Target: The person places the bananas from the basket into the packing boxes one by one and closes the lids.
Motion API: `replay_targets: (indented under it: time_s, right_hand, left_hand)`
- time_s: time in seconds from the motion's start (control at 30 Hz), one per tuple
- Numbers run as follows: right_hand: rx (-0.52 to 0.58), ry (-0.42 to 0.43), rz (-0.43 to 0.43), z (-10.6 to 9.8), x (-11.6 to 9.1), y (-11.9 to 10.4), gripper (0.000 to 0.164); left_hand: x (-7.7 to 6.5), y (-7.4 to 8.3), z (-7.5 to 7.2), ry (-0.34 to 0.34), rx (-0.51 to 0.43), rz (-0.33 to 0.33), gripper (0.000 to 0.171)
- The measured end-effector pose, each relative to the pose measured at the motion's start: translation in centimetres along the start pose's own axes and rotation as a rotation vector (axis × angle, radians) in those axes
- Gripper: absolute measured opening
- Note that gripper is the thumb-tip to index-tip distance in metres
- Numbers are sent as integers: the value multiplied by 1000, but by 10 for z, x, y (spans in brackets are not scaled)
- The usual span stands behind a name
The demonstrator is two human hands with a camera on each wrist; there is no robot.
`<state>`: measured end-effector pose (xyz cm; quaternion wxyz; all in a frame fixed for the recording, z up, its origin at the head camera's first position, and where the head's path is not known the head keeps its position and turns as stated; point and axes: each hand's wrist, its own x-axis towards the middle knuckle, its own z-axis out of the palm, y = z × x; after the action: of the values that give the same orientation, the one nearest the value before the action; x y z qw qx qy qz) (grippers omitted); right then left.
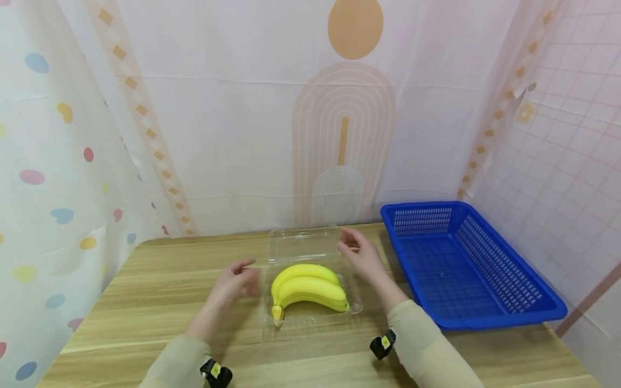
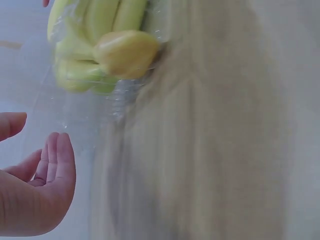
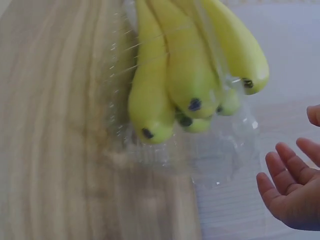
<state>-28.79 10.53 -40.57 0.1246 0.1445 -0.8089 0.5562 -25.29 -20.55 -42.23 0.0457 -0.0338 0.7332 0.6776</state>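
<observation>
A bunch of yellow bananas (image 1: 310, 288) lies in a clear plastic clamshell box (image 1: 356, 306) on the table. The box's lid (image 1: 303, 245) stands raised at the back. Left of the box is my left hand (image 1: 236, 281), its fingers bent loosely with nothing between them. In the left wrist view, that hand (image 2: 42, 187) is beside the stem end of the bananas. My right hand (image 1: 361, 256) is at the lid's right edge. The right wrist view has the right hand (image 3: 295, 187) with fingers spread, apart from the banana tips and holding nothing.
A large blue plastic basket (image 1: 412, 269) stands at the right of the wooden table (image 1: 160, 302). Behind the table hangs a patterned curtain (image 1: 233, 134), with a dotted one (image 1: 58, 237) at the left. Both sleeves carry small black wrist cameras.
</observation>
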Motion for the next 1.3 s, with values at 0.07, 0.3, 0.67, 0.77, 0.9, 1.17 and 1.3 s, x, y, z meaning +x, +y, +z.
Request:
replay_targets:
  time_s: [0.07, 0.3, 0.67, 0.77, 0.9, 1.17, 1.3]
  right_hand:
    - [-10, -6, 27, 0, 4, -2, 42]
    - [-11, -15, 72, -1, 19, -13, 44]
    - [86, 9, 181, -6, 37, -15, 46]
    - [148, 0, 238, -6, 40, -12, 49]
    - [243, -6, 300, -7, 45, -11, 50]
    - [394, 5, 421, -11, 54, 0, 52]
    - [432, 19, 466, -11, 56, 5, 51]
  left_hand:
    - [4, 5, -1, -4, 26, 11, 57]
    - [18, 19, -2, -13, 57, 24, 56]
    - [30, 35, 0, -3, -6, -21, 57]
    - [33, 35, 0, -7, -42, -36, 60]
    - [37, 36, 0, -17, -98, -49, 63]
    - [45, 35, 0, -17, -163, -91, 66]
    - [48, 36, 1, 0, -184, -115, 69]
